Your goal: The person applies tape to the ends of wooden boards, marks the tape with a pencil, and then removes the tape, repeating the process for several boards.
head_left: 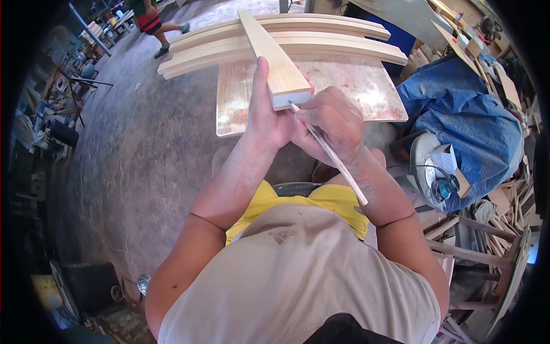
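My left hand (268, 117) is wrapped round the near end of a pale wooden board (269, 57), which points away from me over the low table. The board's end face, whitish in colour, is turned towards me. In my right hand (335, 117) is a long, thin wooden pencil (338, 162), pinched close to its point. The pencil's tip is at the lower edge of that end face, and its shaft slants down to the right across my forearm. Part of the left fingers is hidden behind the board.
Several long pale boards (344, 43) lie across the worktable (366, 86). To the right stand a round stool (421, 155) with a teal power tool (444, 187) and a blue tarp (470, 114). Wood scraps and a wooden frame lie lower right. A person (152, 23) is at the upper left.
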Tool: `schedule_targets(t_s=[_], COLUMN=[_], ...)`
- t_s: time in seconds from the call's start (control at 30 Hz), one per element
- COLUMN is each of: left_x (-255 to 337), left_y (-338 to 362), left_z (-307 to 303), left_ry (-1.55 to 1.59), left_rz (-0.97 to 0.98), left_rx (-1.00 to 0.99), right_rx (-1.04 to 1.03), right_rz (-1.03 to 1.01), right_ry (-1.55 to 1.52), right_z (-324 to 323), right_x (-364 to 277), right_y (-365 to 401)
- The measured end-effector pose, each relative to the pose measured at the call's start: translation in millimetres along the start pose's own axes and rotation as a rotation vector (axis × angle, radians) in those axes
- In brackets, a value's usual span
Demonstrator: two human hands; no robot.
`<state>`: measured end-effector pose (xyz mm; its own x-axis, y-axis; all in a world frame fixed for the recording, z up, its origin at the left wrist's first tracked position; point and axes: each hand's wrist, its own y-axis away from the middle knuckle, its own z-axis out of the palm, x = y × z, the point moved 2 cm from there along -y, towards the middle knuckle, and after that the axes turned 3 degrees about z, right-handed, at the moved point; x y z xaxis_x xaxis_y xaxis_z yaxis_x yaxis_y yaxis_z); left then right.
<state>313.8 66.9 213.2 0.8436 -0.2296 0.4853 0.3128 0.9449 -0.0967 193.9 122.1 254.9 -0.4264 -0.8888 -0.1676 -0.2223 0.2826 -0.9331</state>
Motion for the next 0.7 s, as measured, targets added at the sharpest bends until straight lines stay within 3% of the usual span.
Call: schedule_targets(t_s=[0.4,0.5,0.53,0.6,0.63,0.7], left_x=[1,0,0,-6,-8,-13], left_y=[1,3,5,4,4,8], left_z=[1,-4,-5,-24,-29,-25], left_ry=[0.062,0.120,0.136,0.182,0.231,0.119], left_rz=[-0.022,-0.060,-0.087,-0.125,-0.166,-0.136], left_rx=[-0.001,-0.030,-0.047,-0.113,-0.177,-0.116], right_rx=[0.019,0.206,0.208,0.187,0.181,0.174], right_rz=[-0.020,0.248,0.246,0.604,0.623,0.727], right_ry=[-0.030,-0.245,-0.247,-0.287,-0.298,-0.385], right_z=[-17,-15,-15,-19,-16,-7], right_x=[-1,18,20,31,39,49], right_y=[-1,17,21,32,41,69])
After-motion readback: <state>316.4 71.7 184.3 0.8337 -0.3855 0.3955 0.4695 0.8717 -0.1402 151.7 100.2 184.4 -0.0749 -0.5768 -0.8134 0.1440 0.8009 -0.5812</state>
